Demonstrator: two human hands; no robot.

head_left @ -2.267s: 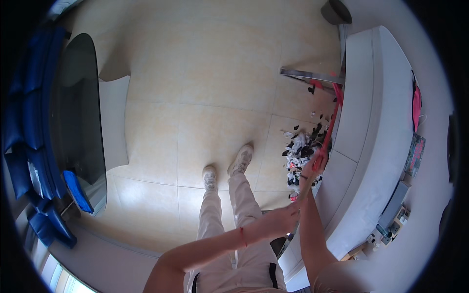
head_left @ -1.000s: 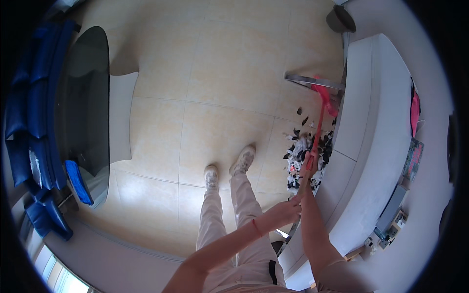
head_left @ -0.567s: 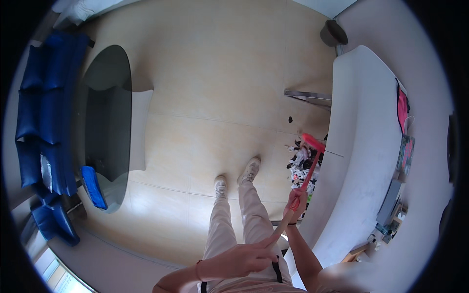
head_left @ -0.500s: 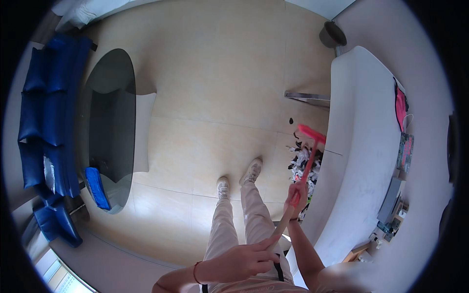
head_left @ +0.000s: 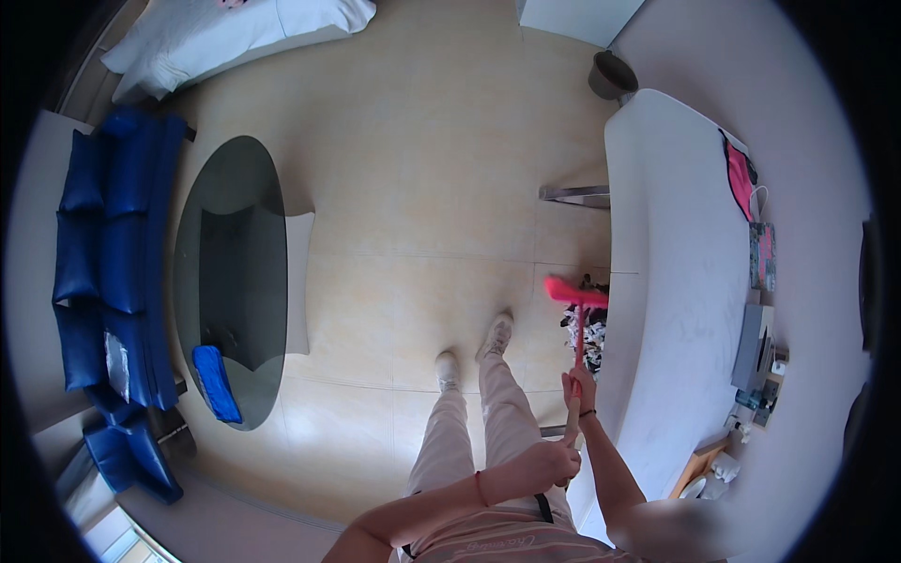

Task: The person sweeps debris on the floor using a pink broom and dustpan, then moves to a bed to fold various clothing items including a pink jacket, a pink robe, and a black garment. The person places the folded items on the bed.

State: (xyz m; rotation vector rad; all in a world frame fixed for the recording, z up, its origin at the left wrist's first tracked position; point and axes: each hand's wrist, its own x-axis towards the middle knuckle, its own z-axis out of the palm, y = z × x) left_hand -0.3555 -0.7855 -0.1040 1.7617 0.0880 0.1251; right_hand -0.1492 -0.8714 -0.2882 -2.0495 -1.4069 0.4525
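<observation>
One broom (head_left: pixel 580 338): hot-pink head and lower shaft, tan handle. Head's at one black-and-white scrap pile (head_left: pixel 593 351) beside one white counter (head_left: pixel 676 235). Our left hand (head_left: pixel 546 465) and right hand (head_left: pixel 582 387) both grip it.

Floor (head_left: pixel 422 188): stretching open between the table (head_left: pixel 230 174) and the counter (head_left: pixel 657 216), beyond the shoes (head_left: pixel 498 336).
Broom (head_left: pixel 576 294), left side: leaving a bare gap toward the shoes.
Broom, right side: running up against the counter, whose edge is covering part of the scraps (head_left: pixel 592 349).
Beyond the broom: a metal leg (head_left: pixel 572 194) is jutting out across the counter-side strip.
Right hand (head_left: pixel 582 386): having the counter close on its right.
</observation>
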